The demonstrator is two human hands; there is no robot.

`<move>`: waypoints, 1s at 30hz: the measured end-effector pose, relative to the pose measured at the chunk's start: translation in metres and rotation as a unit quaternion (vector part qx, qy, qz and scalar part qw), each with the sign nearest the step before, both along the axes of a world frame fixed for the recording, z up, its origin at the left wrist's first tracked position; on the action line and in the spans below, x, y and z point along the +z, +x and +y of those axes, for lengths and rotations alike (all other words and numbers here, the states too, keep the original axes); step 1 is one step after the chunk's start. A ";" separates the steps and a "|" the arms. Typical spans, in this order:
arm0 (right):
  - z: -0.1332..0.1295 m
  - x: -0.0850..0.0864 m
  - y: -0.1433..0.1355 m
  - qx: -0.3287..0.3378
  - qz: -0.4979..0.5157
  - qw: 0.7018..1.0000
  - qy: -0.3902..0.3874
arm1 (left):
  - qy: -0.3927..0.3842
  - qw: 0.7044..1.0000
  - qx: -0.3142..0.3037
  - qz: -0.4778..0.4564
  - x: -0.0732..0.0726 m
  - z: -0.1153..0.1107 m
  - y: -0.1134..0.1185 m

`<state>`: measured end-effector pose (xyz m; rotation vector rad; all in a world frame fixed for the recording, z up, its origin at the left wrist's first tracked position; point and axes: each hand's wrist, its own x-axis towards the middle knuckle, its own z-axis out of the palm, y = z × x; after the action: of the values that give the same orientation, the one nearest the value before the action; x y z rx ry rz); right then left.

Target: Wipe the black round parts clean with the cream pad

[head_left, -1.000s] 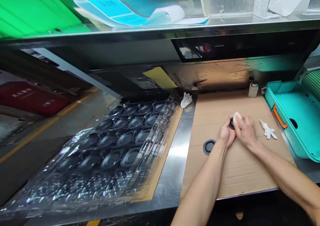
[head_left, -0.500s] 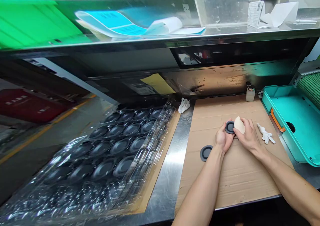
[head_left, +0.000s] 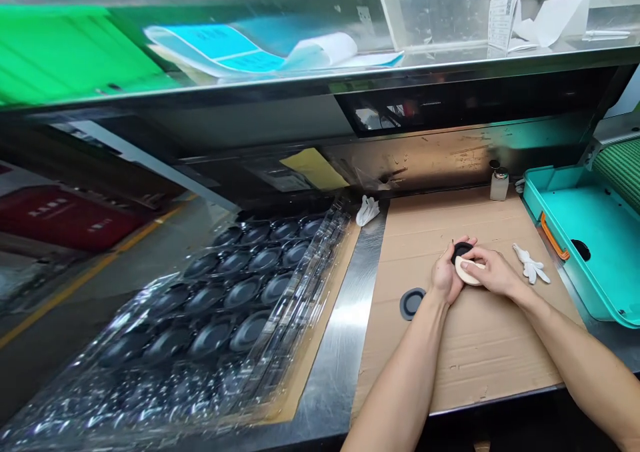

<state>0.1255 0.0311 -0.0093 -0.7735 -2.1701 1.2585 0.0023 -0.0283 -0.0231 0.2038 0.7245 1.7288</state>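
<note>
Over the cardboard sheet (head_left: 500,345), my left hand (head_left: 445,277) holds a round black part (head_left: 461,248) with a raised rim, fingers curled round it from below. My right hand (head_left: 493,272) grips a cream-coloured pad (head_left: 466,273), like a sponge or cloth, and presses it against the lower side of the black part. The pad and fingers cover some of that part. A similar dark ring-shaped part (head_left: 412,304) lies flat on the cardboard, beside my left forearm. Right of my right hand rests a crumpled white glove (head_left: 531,263).
At left, a clear plastic tray (head_left: 320,272) holds several round black parts. A teal bin (head_left: 600,239) with an orange handle stands at right. A small pump bottle (head_left: 499,184) and a white crumpled piece (head_left: 368,211) sit at the back, below a metal shelf (head_left: 430,62).
My right hand has tilted the cream pad from upright to nearly flat and lowered it over the black part. That part now tips differently in my left hand.
</note>
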 end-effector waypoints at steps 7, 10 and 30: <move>-0.009 0.003 0.001 -0.077 -0.062 0.987 0.125 | -0.006 1.000 -0.007 -0.013 -0.003 0.000 0.000; -0.014 0.001 -0.005 -0.137 -0.106 0.967 0.186 | -0.008 1.000 0.000 -0.025 -0.003 0.001 0.002; -0.016 -0.005 -0.015 -0.202 -0.244 0.912 0.261 | -0.018 0.999 -0.002 -0.033 -0.004 0.003 0.004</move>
<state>0.1101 0.0148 -0.0146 -1.3041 -2.3806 0.2585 0.0064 -0.0251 -0.0268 0.1221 0.7048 1.7094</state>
